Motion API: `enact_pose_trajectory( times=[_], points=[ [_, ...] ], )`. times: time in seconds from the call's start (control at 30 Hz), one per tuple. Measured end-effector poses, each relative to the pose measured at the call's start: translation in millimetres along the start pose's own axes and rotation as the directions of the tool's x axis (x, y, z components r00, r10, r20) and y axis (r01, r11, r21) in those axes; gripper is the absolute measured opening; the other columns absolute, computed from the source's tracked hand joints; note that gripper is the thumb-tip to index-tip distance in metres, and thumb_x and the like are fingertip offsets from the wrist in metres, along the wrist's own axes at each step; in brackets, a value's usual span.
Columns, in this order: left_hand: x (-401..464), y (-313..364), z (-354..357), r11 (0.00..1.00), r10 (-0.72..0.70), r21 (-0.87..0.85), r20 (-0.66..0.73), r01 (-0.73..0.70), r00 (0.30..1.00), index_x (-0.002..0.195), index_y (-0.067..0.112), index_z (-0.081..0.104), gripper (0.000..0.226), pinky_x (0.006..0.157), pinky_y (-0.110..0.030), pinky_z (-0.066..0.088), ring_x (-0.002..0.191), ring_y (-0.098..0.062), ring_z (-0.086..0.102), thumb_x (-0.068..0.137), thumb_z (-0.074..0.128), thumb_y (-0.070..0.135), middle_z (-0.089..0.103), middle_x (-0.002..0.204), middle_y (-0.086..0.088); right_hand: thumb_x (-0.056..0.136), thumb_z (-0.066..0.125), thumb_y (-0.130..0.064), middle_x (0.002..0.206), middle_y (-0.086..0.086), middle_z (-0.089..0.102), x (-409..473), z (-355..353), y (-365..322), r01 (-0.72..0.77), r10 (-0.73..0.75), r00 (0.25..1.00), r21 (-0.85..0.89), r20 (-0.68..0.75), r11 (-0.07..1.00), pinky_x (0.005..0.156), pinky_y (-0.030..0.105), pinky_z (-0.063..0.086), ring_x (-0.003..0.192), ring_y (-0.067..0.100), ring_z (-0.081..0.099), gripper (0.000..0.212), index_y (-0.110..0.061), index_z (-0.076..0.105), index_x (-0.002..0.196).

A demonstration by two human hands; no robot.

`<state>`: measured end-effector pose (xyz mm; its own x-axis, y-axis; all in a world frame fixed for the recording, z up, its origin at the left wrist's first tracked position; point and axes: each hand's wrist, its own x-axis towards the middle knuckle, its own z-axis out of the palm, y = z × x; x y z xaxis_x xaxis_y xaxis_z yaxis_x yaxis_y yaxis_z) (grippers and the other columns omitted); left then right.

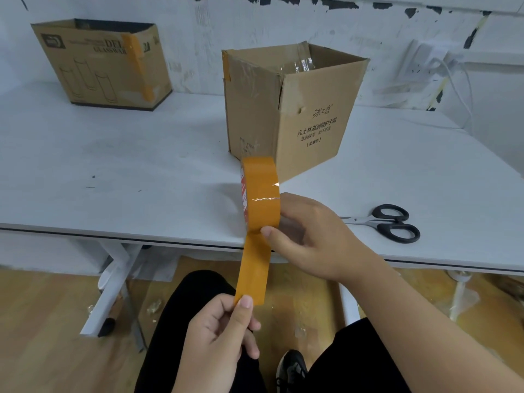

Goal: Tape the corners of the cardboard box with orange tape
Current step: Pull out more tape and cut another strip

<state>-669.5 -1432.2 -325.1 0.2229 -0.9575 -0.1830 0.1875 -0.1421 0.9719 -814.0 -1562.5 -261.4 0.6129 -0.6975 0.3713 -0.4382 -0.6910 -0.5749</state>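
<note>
Tape roll (262, 194), orange, held upright on edge in front of the surface (141, 165) edge — right hand (309, 236) wraps it, thumb pressed on the lower rim, grip closed round the roll. A pulled strip (253, 268) hangs down from it; left hand (218, 336) pinches the strip's free end between thumb and forefinger. Cardboard box (289, 109) stands open-topped on the surface just behind the roll, orange tape on its far left corner. Second box (102, 63) sits far left, well apart, orange strip down its front. Scissors (388, 222) lie right of the right hand.
</note>
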Motion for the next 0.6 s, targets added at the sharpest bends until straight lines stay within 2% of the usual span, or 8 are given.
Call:
enact_pose_trajectory(
  times=[0.1,0.23,0.33,0.4,0.5,0.6],
  points=[
    [0,-6,-1,1.000,0.020,0.016,-0.021,-0.020,1.000,0.059,0.015,0.064,0.028,0.038,-0.015,0.035,0.038,-0.013,0.051,0.073,0.062,0.039,0.062,0.055,-0.004,0.096,0.054,-0.031,0.089,-0.001,0.064,0,-2,-1,0.066,-0.065,0.997,-0.019,0.036,0.998,0.072,0.039,0.048,0.083,0.019,0.060,0.023,-0.012,0.066,0.092],
    [-3,-8,1,0.996,0.087,0.036,-0.030,-0.086,0.996,0.060,0.017,0.065,0.026,0.042,-0.013,0.038,0.039,-0.015,0.052,0.072,0.062,0.040,0.063,0.056,-0.006,0.097,0.051,-0.034,0.089,0.002,0.065,3,-2,-3,0.063,-0.057,0.996,-0.082,0.068,0.995,0.070,0.038,0.050,0.082,0.019,0.061,0.029,-0.010,0.067,0.090],
    [-3,-6,0,0.994,0.108,0.011,-0.060,-0.107,0.992,0.060,0.015,0.064,0.030,0.039,-0.014,0.037,0.038,-0.013,0.052,0.069,0.063,0.044,0.063,0.055,-0.006,0.096,0.049,-0.035,0.089,-0.001,0.065,7,3,-6,0.072,-0.067,0.997,-0.118,0.043,0.990,0.068,0.035,0.050,0.081,0.015,0.061,0.029,-0.013,0.066,0.089],
    [0,-7,-1,0.994,0.088,-0.051,-0.083,-0.092,0.993,0.059,0.015,0.063,0.030,0.036,-0.015,0.035,0.036,-0.012,0.050,0.068,0.063,0.043,0.062,0.055,-0.005,0.096,0.050,-0.035,0.086,-0.004,0.064,8,8,-7,0.076,-0.077,0.997,-0.158,0.001,0.985,0.064,0.028,0.049,0.076,0.012,0.059,0.027,-0.014,0.064,0.086],
    [5,-10,-3,0.995,0.062,-0.079,-0.076,-0.068,0.995,0.057,0.017,0.062,0.029,0.036,-0.015,0.033,0.036,-0.010,0.049,0.069,0.063,0.044,0.060,0.055,-0.004,0.095,0.053,-0.031,0.080,-0.006,0.062,6,12,-8,0.056,-0.070,0.995,-0.185,-0.069,0.981,0.060,0.016,0.038,0.070,0.008,0.052,0.023,-0.015,0.062,0.081],
    [10,-16,-2,0.996,0.068,-0.057,-0.068,-0.072,0.995,0.059,0.019,0.061,0.030,0.038,-0.016,0.032,0.038,-0.009,0.048,0.073,0.061,0.046,0.059,0.055,-0.003,0.095,0.054,-0.029,0.082,-0.006,0.062,4,14,-5,0.070,-0.092,0.992,-0.219,-0.092,0.973,0.064,0.021,0.042,0.073,0.012,0.053,0.022,-0.014,0.062,0.082]
  ],
)
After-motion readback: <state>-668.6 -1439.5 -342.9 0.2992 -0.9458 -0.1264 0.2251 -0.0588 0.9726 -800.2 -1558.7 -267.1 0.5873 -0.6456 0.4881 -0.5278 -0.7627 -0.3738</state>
